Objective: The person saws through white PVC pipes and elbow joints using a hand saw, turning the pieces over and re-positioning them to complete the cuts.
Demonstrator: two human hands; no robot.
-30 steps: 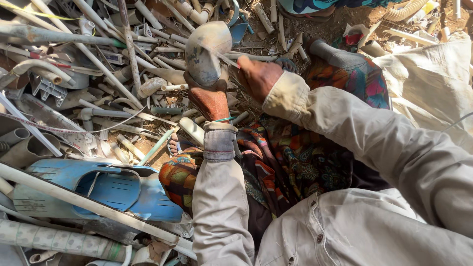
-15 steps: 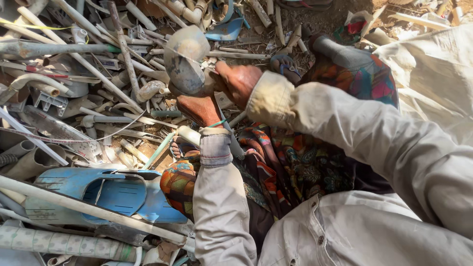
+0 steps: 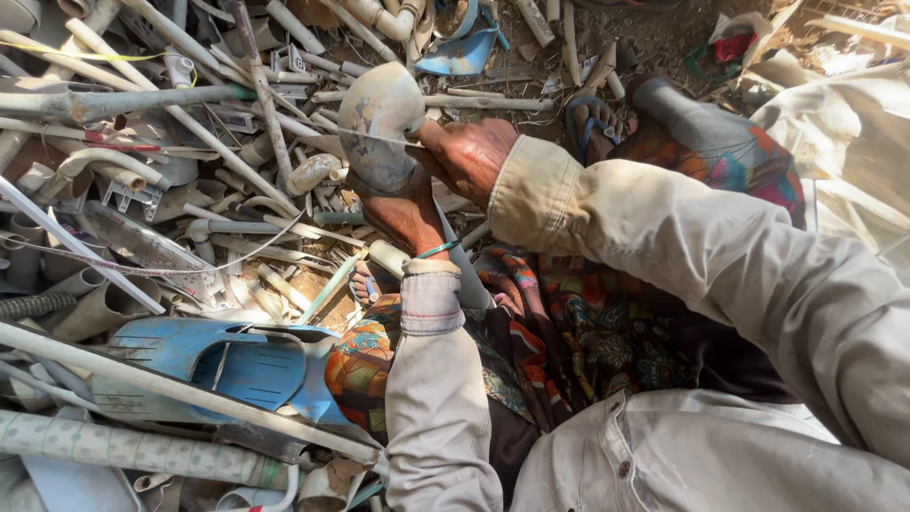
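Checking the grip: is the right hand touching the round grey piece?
Touching. The head view shows the right hand with fingers against the edge of the round grey piece.

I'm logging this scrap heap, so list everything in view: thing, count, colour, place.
Bowl-shaped piece: one, dirty grey, held up in both hands, top centre.
Pipes: too many to count, whitish grey, piled across the left.
Blue panel: one, lower left, under a long white pipe.
Blue scrap: one, top centre.
Sack: one, off-white, right edge.
Sandal: one, dark, on a foot, upper right.
Patterned cloth: multicoloured, over the lap.
Left hand: under the piece.
Right hand: gripping its rim.
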